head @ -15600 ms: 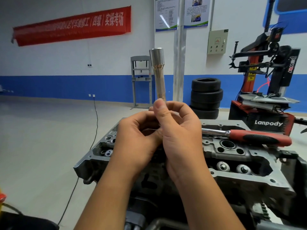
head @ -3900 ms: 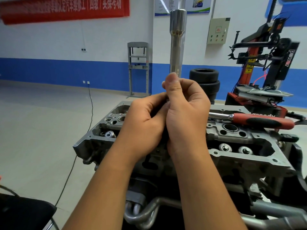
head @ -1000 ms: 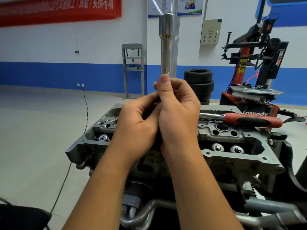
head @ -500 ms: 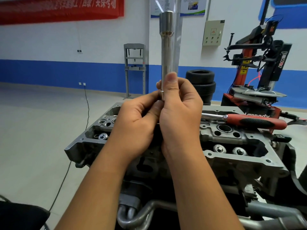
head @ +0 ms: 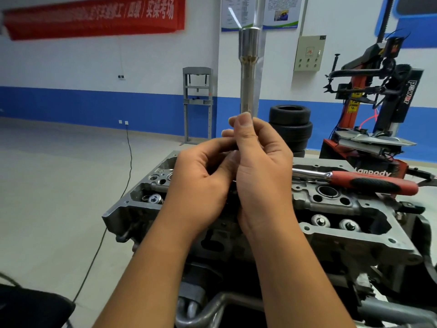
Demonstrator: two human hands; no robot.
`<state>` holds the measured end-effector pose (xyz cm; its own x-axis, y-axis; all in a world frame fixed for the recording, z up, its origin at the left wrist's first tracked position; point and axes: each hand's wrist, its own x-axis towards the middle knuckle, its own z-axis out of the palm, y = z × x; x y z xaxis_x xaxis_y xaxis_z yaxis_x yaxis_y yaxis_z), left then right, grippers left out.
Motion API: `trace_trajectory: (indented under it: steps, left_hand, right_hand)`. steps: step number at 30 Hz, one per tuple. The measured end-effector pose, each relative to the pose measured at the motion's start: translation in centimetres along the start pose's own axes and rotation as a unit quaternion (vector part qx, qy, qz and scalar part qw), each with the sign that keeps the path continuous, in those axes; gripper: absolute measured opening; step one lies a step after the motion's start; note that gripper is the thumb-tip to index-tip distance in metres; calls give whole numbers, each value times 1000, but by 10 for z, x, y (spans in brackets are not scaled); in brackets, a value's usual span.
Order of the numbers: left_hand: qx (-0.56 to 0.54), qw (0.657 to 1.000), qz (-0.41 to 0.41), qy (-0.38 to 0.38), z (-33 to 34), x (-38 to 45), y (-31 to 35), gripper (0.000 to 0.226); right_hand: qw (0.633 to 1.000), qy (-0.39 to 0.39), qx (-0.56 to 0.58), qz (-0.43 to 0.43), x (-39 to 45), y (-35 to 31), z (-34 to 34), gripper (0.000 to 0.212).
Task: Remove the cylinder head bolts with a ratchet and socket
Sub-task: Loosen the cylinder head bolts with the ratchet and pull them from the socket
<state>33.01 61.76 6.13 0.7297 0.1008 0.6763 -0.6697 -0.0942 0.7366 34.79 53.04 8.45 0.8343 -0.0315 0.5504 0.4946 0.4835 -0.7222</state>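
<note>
Both hands' grip, left hand [head: 201, 185] & right hand [head: 262, 171], clamps long socket [head: 248, 72] upright above cylinder head [head: 354, 237]

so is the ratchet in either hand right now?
No, the ratchet lies on the cylinder head; both hands hold the upright long socket.

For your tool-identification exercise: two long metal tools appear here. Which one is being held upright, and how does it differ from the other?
The long socket extension, gripped by both hands, stands upright; the red-handled ratchet lies flat on the cylinder head, untouched.
</note>
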Motion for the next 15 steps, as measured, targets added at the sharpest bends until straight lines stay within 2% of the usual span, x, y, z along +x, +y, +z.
trace_trajectory:
  steps: [5,11,15]
  left_hand:
    - [12,999,2,42,2,-1,-5,18]
    - [8,1000,-7,-13,0,0,-3,26]
    - [12,999,2,47,1,0,-4,22]
  right_hand:
    - [1000,18,12,-2,-2,1,0,17]
    - [1000,21,-13,-11,2,3,-1,24]
    - [1000,-1,-1,6,1,3,-1,20]
